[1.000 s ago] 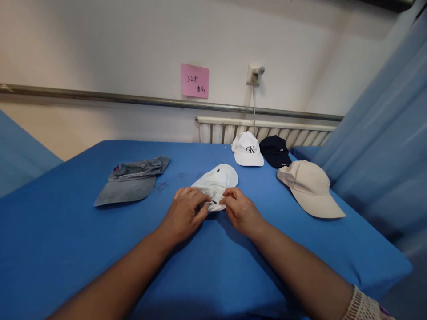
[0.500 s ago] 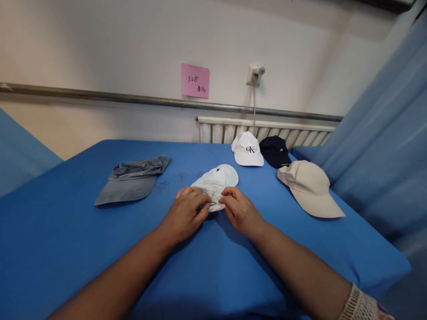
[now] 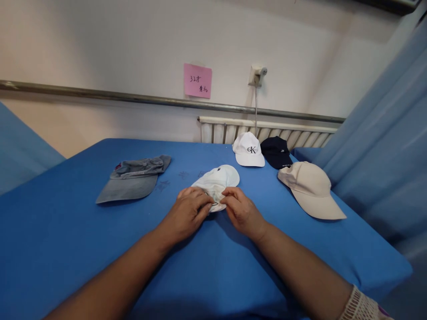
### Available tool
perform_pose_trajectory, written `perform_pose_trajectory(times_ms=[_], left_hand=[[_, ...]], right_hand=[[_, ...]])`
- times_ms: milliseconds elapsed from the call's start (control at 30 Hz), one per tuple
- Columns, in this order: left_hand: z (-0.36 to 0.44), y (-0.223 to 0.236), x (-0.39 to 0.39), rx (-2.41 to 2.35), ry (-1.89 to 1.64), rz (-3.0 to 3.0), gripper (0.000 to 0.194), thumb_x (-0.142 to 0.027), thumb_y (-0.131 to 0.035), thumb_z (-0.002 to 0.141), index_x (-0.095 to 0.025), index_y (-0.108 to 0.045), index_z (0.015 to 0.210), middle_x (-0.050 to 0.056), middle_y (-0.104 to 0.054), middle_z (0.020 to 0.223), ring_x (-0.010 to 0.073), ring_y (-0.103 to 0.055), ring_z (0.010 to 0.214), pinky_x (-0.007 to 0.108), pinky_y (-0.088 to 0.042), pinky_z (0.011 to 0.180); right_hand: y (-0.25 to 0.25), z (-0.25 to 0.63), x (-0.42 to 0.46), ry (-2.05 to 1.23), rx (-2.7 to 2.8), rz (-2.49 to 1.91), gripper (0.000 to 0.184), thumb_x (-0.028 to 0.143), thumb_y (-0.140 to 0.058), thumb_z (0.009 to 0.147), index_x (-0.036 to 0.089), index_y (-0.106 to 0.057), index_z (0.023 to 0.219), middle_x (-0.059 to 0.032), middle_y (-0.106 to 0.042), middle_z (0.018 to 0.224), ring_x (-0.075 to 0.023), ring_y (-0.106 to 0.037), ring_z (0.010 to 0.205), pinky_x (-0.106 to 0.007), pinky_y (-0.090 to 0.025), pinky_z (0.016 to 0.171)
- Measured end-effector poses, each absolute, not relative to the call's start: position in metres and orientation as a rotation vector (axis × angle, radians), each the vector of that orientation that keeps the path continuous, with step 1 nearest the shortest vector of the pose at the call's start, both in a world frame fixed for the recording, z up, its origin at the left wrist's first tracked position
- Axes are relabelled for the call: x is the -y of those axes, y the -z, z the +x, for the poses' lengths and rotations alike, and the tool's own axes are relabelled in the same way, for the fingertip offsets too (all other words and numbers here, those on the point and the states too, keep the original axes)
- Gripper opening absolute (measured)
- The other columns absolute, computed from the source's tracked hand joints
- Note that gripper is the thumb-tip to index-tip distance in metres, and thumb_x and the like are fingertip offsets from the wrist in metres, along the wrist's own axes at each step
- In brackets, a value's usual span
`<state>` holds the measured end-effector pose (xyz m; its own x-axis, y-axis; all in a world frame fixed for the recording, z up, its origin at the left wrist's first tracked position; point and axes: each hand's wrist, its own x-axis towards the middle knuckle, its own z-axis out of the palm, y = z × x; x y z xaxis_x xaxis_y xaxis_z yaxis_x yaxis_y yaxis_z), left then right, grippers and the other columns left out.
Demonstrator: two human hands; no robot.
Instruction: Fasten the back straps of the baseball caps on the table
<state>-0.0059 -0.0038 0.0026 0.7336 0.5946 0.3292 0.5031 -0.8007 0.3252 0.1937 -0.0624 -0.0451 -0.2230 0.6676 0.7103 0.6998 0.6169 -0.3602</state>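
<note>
A pale, whitish baseball cap (image 3: 216, 180) lies in front of me on the blue-covered table (image 3: 196, 275), its rounded brim pointing away to the right. My left hand (image 3: 191, 209) grips its near left edge, thumb and fingers pinched on the fabric. Opposite, my right hand (image 3: 242, 211) pinches the near right edge between thumb and forefinger. Between the fingertips a small dark line shows on the cap, too small to make out. Some of the cap's left side is hidden behind my left hand.
To the left lies a grey cap (image 3: 135, 180). At the back right stand a white cap (image 3: 248, 150) with black letters and a dark navy cap (image 3: 276, 152); a beige cap (image 3: 310, 189) is nearer. Behind are a radiator (image 3: 230, 132), metal rail (image 3: 133, 98) and pink note (image 3: 198, 81).
The whole view has shifted very slightly. Both hands stay on the pale cap, the left fingertips a touch nearer the right ones.
</note>
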Motion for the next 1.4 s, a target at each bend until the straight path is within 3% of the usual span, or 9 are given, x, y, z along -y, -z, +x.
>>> perform_pose_trajectory(times_ms=[167,367,700,1267,1400], left_hand=[[-0.0051,-0.0058,0.0059,-0.926,-0.676,2.672,0.021,-0.028,-0.046,0.091,-0.02,-0.065,0.088,0.004,-0.065,0.09,0.021,-0.054,0.089,0.036,-0.039,0.084],[-0.0053,-0.0039,0.0058,-0.927,-0.721,2.66,0.024,-0.026,-0.044,0.092,-0.022,-0.067,0.098,0.006,-0.065,0.097,0.0232,-0.052,0.098,0.04,-0.039,0.089],[-0.0048,-0.0083,0.0021,-0.916,-0.562,2.546,0.028,-0.033,-0.038,0.095,-0.021,-0.063,0.092,0.005,-0.064,0.098,0.0225,-0.05,0.095,0.038,-0.039,0.087],[-0.0046,-0.0029,0.0077,-0.892,-0.581,2.646,0.024,-0.027,-0.042,0.093,-0.021,-0.065,0.09,0.004,-0.063,0.091,0.022,-0.052,0.092,0.039,-0.038,0.087],[-0.0031,-0.0006,0.0087,-0.943,-0.636,2.54,0.018,-0.03,-0.048,0.091,-0.021,-0.063,0.089,0.002,-0.063,0.087,0.0208,-0.053,0.088,0.036,-0.039,0.083]], right_hand=[[0.0442,0.1925,0.0634,0.069,1.944,-1.053,0.027,0.004,-0.046,0.088,0.017,-0.059,0.107,-0.0125,-0.054,0.114,-0.0187,-0.06,0.1,-0.034,-0.055,0.087],[0.0427,0.1911,0.0646,0.099,1.934,-1.036,0.028,0.004,-0.045,0.088,0.018,-0.059,0.108,-0.012,-0.055,0.114,-0.0181,-0.06,0.1,-0.033,-0.055,0.087],[0.0442,0.1893,0.0645,0.148,1.939,-1.031,0.03,0.003,-0.047,0.087,0.018,-0.059,0.109,-0.011,-0.056,0.115,-0.0183,-0.059,0.104,-0.032,-0.055,0.09],[0.0433,0.1863,0.0664,0.132,1.997,-0.957,0.029,0.003,-0.044,0.088,0.016,-0.06,0.109,-0.0138,-0.057,0.115,-0.0216,-0.059,0.108,-0.035,-0.055,0.091],[0.045,0.186,0.0668,0.134,1.977,-0.952,0.034,0.003,-0.043,0.088,0.021,-0.058,0.113,-0.0117,-0.056,0.117,-0.0211,-0.059,0.109,-0.036,-0.055,0.091]])
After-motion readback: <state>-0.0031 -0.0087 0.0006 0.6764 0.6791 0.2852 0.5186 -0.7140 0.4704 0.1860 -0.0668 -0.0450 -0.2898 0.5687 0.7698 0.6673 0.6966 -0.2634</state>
